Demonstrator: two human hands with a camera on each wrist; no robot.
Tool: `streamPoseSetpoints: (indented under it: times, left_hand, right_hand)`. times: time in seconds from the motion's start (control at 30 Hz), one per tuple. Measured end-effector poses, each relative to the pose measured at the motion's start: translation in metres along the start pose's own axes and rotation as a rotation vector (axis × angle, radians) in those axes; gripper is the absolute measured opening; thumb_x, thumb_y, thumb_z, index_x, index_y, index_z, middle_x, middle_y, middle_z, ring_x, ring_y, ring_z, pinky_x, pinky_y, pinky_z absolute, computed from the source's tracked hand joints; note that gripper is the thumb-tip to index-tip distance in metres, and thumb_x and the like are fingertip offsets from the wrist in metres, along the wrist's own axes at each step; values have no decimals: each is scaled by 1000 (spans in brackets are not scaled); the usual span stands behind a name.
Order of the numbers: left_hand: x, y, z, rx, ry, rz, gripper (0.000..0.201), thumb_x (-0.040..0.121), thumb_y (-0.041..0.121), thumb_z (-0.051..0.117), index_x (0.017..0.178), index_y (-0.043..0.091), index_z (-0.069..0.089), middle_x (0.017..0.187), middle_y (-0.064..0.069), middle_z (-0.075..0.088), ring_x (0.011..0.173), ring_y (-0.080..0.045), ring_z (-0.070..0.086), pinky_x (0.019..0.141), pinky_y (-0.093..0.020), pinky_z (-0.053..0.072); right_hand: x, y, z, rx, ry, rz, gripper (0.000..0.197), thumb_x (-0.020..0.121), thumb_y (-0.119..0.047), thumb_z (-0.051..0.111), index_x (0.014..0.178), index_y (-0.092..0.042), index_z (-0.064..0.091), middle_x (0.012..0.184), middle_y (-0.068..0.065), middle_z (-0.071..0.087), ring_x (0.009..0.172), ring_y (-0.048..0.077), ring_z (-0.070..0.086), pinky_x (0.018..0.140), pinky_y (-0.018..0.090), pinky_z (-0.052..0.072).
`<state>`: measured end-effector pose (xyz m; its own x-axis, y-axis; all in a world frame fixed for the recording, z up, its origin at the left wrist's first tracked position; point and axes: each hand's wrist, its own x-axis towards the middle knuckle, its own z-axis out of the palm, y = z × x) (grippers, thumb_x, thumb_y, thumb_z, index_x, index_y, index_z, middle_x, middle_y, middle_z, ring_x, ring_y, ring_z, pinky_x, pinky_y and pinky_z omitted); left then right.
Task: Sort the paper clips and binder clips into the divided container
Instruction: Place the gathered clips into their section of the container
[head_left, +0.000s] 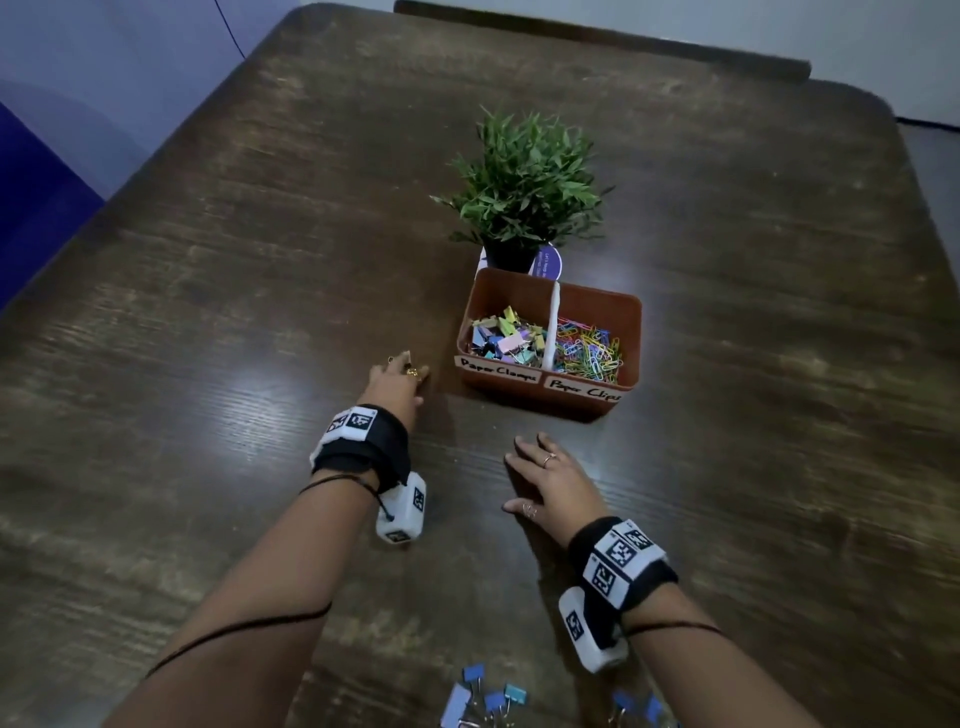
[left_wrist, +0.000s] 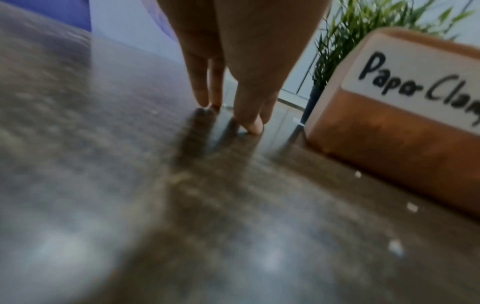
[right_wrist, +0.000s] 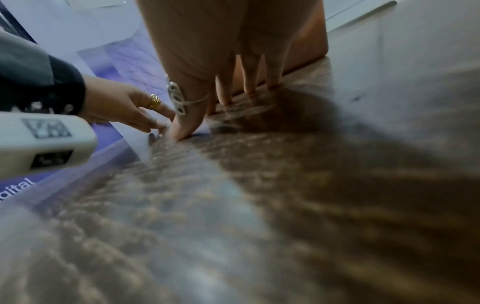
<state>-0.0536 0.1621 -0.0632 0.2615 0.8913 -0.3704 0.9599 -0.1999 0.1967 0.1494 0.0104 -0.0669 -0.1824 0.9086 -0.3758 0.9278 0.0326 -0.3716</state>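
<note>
Dark wood is under my fingertips (left_wrist: 253, 127): my left hand (head_left: 397, 382), a little left of the middle of the head view, has straight fingers that touch the table (head_left: 208, 260) and hold nothing. In the left wrist view they stand close together, two and two. My right hand (head_left: 550, 483), lower and nearer the centre, lies flat with the fingers a little spread, also holding nothing.

I think the danger is this. Both hands are near the divided container (head_left: 550, 387), but the loose binder clips (head_left: 485, 696) lie at the bottom edge of the head view, behind my wrists and half out of sight. If I pull my arms back without looking, a wrist could push the clips off the table or scatter them. I cannot tell if loose paper clips remain; none shows. If I reach across carelessly, my left hand, just beside the container, may knock it against the plant (head_left: 524, 182) right behind it.

The container is brown plastic, in the middle of the head view, with a white divider. The left compartment, labelled "Paper Clamps", holds pastel binder clips; the right, labelled "Paper Clips", holds many coloured paper clips (head_left: 587, 348). Both look well filled.
</note>
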Motion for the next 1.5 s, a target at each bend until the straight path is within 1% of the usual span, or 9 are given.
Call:
streamPoseSetpoints:
  times: [0.17, 0.3, 0.47, 0.63, 0.73, 0.93, 1.07, 1.23, 1.5]
  left_hand:
    - [-9, 5, 6, 6, 174, -64, 28, 93, 20, 53, 112, 0, 59, 121, -13, 47, 110, -29, 45, 91, -36, 44]
    - [-5, 10, -5, -80, 193, -148, 38, 90, 24, 59, 122, 6, 51, 120, -13, 55, 110, -30, 52, 87, -38, 46]
    - [-8, 8, -7, -137, 122, -236, 22, 89, 10, 60, 106, -6, 60, 135, -16, 36, 94, -25, 56, 70, -12, 44]
    - [-18, 7, -18, -332, 9, -381, 31, 86, 31, 65, 105, 8, 58, 111, -12, 60, 107, -28, 55, 83, -31, 46]
    - [-24, 20, -25, -491, 239, -260, 13, 87, 14, 65, 97, 6, 61, 90, -6, 67, 84, -17, 60, 71, -19, 43]
    - [-33, 78, -54, -546, 677, 220, 18, 85, 4, 62, 101, 0, 70, 98, -15, 69, 90, -23, 65, 84, -4, 33]
    - [-15, 95, -50, -382, 421, 327, 29, 89, 7, 57, 118, 1, 62, 117, -19, 63, 110, -30, 58, 99, -26, 39]
    - [-43, 97, -44, 30, 176, 345, 50, 94, 35, 49, 141, 25, 37, 154, -3, 20, 142, -30, 12, 115, -45, 16]
    - [-209, 58, 54, -76, -226, 349, 58, 78, 49, 66, 131, 34, 49, 140, 2, 32, 124, -19, 32, 104, -37, 37]
  right_hand:
    - [-5, -1, -3, 74, -9, 13, 65, 87, -46, 55, 144, -29, 28, 155, -10, 13, 144, 16, 1, 118, 35, 6]
    - [-5, -1, 0, 98, 7, 4, 64, 88, -43, 55, 145, -28, 28, 156, -9, 13, 144, 17, 1, 117, 34, 3]
    - [-7, 2, 6, 9, -4, 3, 64, 92, -45, 48, 147, -30, 18, 157, -8, 5, 145, 18, -1, 116, 35, 0]
    - [-13, 6, 21, -107, -33, 13, 71, 91, -56, 36, 147, -34, -1, 156, -8, -9, 144, 19, -10, 115, 39, -5]
    - [-12, 7, 23, -119, -39, 17, 70, 92, -56, 33, 147, -34, -5, 156, -7, -13, 144, 20, -13, 114, 40, -8]
    - [-14, 7, 22, -85, -32, 9, 71, 92, -53, 38, 148, -33, -2, 156, -6, -12, 144, 20, -12, 114, 39, -7]
    - [-33, 9, 14, 8, -12, 70, 74, 91, -51, 45, 148, -32, 1, 156, 1, -12, 144, 24, -11, 116, 40, -2]
    - [-88, 29, 10, 71, 44, 126, 62, 93, -44, 45, 146, -27, 20, 157, 2, 1, 145, 23, -2, 118, 40, 7]
    - [-213, 47, 44, 213, 117, 332, 28, 90, -19, 55, 118, -24, 60, 130, -6, 45, 123, 15, 40, 99, 23, 31]
